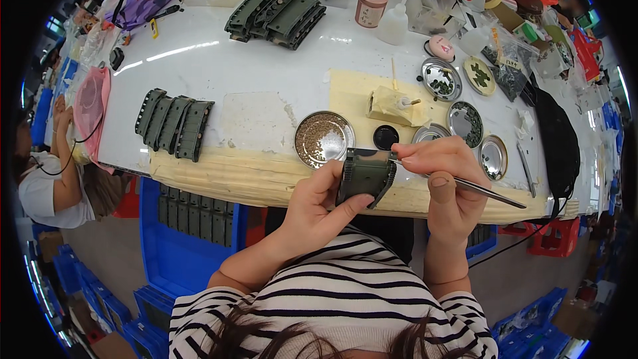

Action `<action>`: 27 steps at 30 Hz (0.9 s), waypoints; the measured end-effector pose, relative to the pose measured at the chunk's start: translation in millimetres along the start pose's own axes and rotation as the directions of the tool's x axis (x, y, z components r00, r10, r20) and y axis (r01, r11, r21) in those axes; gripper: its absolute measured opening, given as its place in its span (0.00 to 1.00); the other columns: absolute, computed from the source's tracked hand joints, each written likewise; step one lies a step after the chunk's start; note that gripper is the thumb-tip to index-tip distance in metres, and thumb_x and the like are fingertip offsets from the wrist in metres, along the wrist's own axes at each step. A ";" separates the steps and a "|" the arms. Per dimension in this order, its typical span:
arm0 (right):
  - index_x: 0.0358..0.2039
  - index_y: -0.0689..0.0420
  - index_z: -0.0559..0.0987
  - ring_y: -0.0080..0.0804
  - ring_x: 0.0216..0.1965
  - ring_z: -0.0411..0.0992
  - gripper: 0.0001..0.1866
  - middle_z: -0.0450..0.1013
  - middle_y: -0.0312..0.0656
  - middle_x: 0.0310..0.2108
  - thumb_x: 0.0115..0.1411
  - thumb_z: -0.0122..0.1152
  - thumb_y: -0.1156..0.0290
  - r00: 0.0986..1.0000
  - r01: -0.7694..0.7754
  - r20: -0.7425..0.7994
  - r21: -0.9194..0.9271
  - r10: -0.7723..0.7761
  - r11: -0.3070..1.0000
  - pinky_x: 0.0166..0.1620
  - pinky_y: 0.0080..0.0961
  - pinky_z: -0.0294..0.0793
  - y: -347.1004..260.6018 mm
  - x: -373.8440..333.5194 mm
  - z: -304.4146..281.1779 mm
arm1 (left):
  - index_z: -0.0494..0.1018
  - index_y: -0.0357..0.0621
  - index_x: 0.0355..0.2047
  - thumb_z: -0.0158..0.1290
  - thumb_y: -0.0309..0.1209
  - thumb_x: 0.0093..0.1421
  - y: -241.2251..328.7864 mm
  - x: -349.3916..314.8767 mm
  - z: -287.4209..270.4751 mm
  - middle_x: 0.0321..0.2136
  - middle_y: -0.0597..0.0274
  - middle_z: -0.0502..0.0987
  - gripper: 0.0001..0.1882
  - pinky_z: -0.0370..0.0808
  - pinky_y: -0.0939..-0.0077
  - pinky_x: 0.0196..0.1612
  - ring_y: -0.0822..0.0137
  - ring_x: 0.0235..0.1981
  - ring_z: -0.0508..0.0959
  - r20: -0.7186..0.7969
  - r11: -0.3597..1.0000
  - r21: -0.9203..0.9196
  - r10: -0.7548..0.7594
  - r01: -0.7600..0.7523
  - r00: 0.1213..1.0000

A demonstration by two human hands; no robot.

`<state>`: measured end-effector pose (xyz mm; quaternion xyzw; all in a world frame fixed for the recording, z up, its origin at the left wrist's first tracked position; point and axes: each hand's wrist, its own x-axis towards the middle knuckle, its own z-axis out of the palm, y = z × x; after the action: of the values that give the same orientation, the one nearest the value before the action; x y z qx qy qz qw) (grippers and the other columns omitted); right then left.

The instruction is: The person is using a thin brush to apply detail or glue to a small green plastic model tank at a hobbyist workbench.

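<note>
My left hand [312, 211] is closed around a dark green model vehicle part [364, 178] with toothed side edges and a brownish patch along its top. It holds the part tilted above the table's near edge. My right hand [458, 189] is closed on slim metal tweezers [495, 195]. Their tip meets the part's upper right corner; whether a tiny piece is between the points is too small to tell. Just beyond the part stands a round tin [300, 143] of small tan pieces. A black cap [385, 137] lies to the right of that tin.
Similar green parts stand in rows at left [174, 123] and at the back [276, 16]. Several small tins, one a tin of dark pieces [465, 123], sit at right. A white squeeze bottle [393, 25] stands behind. A blue crate [151, 252] is below the table at left.
</note>
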<state>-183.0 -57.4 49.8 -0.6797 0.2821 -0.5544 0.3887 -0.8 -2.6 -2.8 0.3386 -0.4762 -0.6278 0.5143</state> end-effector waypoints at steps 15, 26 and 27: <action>0.33 0.64 0.82 0.32 0.35 0.74 0.09 0.77 0.49 0.35 0.56 0.61 0.71 1.000 0.000 0.003 -0.010 0.000 1.000 0.39 0.23 0.72 2.5 1.3 1.2 | 0.59 0.33 0.57 0.47 0.20 0.63 -1.1 1.2 0.1 0.46 0.54 0.73 0.22 0.73 0.70 0.52 0.65 0.48 0.76 0.009 0.999 -0.040 0.006 -0.006 1.000; 0.32 0.64 0.82 0.32 0.35 0.74 0.07 0.77 0.48 0.34 0.55 0.61 0.74 1.000 -0.012 0.004 -0.010 0.012 1.000 0.39 0.23 0.72 1.9 2.7 1.0 | 0.60 0.33 0.56 0.48 0.20 0.62 -0.1 2.7 1.4 0.45 0.54 0.74 0.21 0.73 0.71 0.52 0.65 0.47 0.76 -0.003 0.999 -0.035 -0.014 0.014 1.000; 0.32 0.64 0.82 0.33 0.35 0.74 0.07 0.77 0.48 0.33 0.55 0.61 0.74 1.000 -0.014 0.005 -0.012 0.014 1.000 0.39 0.23 0.73 1.9 2.6 0.8 | 0.60 0.33 0.56 0.48 0.20 0.62 -0.1 2.7 1.3 0.46 0.54 0.74 0.21 0.73 0.71 0.52 0.65 0.47 0.76 -0.001 0.999 -0.036 -0.019 0.018 1.000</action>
<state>-181.6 -60.4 49.5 -0.6814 0.2891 -0.5484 0.3890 -2.6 -4.9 -2.3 0.3339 -0.4614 -0.6409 0.5147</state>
